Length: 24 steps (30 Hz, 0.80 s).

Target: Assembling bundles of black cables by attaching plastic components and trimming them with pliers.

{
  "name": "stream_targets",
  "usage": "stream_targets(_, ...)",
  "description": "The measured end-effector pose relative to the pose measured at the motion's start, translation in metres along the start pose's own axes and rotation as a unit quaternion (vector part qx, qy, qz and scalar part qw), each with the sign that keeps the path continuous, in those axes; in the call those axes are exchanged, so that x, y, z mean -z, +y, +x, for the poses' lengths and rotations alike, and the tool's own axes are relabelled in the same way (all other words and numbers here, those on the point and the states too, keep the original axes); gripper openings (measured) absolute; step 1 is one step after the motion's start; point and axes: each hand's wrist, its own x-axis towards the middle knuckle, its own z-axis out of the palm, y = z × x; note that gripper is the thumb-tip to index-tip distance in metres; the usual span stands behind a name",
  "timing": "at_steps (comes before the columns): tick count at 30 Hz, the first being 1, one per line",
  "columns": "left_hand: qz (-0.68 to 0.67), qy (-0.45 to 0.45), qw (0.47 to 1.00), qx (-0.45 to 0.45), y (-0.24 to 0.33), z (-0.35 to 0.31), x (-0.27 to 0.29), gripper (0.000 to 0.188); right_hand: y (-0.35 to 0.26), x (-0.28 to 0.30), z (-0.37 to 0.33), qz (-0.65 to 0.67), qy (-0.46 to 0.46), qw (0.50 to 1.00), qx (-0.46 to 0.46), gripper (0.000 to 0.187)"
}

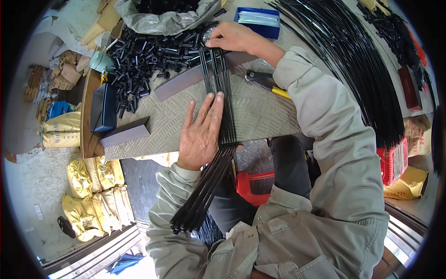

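Black rods [227,122], slender, glossy, on textured tabletop [265,114]

A glossy black finish is shown by the thin rods [228,116] under the left hand [200,132]. Around them, the surface [265,111] is covered in matt, roughly embossed sheeting and edged at far left of the hands with brown wood [88,135]. Smooth, plastic-looking black tubes [132,60] are heaped left of the right hand [230,36], below a crinkled, silvery woven-plastic bag [174,23]. Shiny blue plastic is seen in the box [262,32] right of that hand. Both forearms are covered by sleeves [330,93] of matt, creased cloth.
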Motion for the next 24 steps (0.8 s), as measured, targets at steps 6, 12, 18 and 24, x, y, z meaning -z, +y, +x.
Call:
stream_targets(6, -0.007, 0.017, 1.000, -0.007, -0.003, -0.001, -0.002, 0.092, 0.024, -0.012, 0.004, 0.127, 0.045, 0.991, -0.005, 0.023)
stream_targets(12, -0.026, 0.022, 0.999, -0.005, -0.003, -0.003, 0.001, 0.090, 0.006, -0.012, 0.005, 0.087, -0.014, 0.996, -0.017, 0.025)
stream_targets(18, -0.014, 0.013, 1.000, 0.005, -0.002, -0.004, 0.002, 0.085, 0.010, -0.015, 0.000, 0.264, 0.030, 0.964, -0.001, 0.031)
stream_targets(24, 0.048, 0.001, 0.999, -0.017, -0.006, -0.006, -0.002, 0.096, 0.010, -0.012, 0.003, 0.072, -0.001, 0.997, -0.037, 0.031)
